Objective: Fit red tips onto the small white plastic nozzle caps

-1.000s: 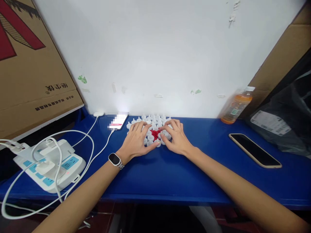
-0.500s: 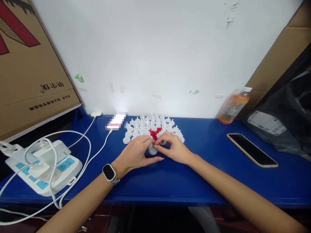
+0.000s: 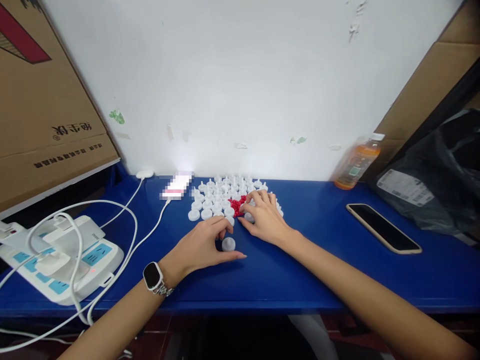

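Small white plastic pieces with round bases and thin upright stems (image 3: 210, 202) stand in a cluster on the blue table. A pile of small red pieces (image 3: 237, 205) lies among them. My left hand (image 3: 200, 240) is open, its thumb stretched out and its fingers bent. Between them, on the table, stands one single white piece (image 3: 228, 244). Over the right side of the cluster is my right hand (image 3: 268, 217), thumb and index finger apart, beside the red pile. A white piece (image 3: 249, 217) shows in that gap; I see no firm grip on it.
On the left, a white power strip (image 3: 93, 255) with looping cables lies near a blurred lit device (image 3: 178, 186). A phone (image 3: 382, 227), an orange drink bottle (image 3: 358, 162) and a dark plastic bag (image 3: 431, 180) are on the right. A white board (image 3: 240, 90) stands behind.
My hands have moved apart. The left has come down and nearer, leaving a white piece standing by its thumb; the right has opened its pinch and shifted over the pieces beside the red pile.
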The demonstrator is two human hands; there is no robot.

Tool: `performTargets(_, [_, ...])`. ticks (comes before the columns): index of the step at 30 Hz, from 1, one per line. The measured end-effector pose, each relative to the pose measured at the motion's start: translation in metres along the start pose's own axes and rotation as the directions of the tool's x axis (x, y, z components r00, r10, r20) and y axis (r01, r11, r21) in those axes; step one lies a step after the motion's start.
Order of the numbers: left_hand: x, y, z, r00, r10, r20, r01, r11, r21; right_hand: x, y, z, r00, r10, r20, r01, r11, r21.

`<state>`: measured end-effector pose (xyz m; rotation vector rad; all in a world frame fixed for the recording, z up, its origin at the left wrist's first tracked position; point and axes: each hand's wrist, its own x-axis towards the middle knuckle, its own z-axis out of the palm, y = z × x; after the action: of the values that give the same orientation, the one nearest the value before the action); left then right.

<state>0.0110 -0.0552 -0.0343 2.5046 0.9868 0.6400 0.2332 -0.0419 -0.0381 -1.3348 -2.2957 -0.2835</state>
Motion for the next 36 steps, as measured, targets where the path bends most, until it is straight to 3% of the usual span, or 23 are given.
performTargets(4, [0.003,-0.002,0.003,0.998,-0.016,0.06,0.017,1.0,-0.022,0.004,-0.003,0.006,1.0,0.003,-0.005,-0.003,0.999,0.038])
performTargets(8, [0.014,-0.005,0.013,0.999,-0.025,0.027,0.026,0.999,-0.046,0.007,-0.001,0.005,0.996,0.071,-0.055,-0.059,0.977,0.205])
performTargets(12, [0.022,-0.007,0.019,0.999,-0.054,0.001,0.054,0.997,-0.06,0.004,0.006,-0.007,0.985,0.169,-0.042,-0.126,0.857,0.5])
performTargets(15, [0.021,-0.006,0.019,0.999,-0.048,-0.017,0.046,0.996,-0.071,-0.002,0.011,-0.016,0.981,0.193,0.01,-0.158,0.773,0.615])
performTargets(19, [0.019,-0.005,0.018,0.998,-0.061,-0.025,0.058,0.993,-0.103,-0.004,0.007,-0.02,0.991,0.135,-0.02,-0.088,0.747,0.659])
performTargets(25, [0.02,-0.009,0.02,0.998,-0.044,-0.034,0.04,0.993,-0.108,-0.002,-0.004,-0.019,0.983,0.092,0.157,-0.18,0.628,0.757])
performTargets(31, [0.021,-0.008,0.02,0.998,-0.06,-0.009,0.058,0.992,-0.108,0.0,-0.005,-0.017,0.98,0.05,0.195,-0.177,0.672,0.719])
performTargets(36, [0.018,-0.011,0.024,0.997,-0.037,-0.068,0.034,0.998,-0.051,0.001,-0.006,-0.016,0.982,0.073,0.175,-0.179,0.669,0.721])
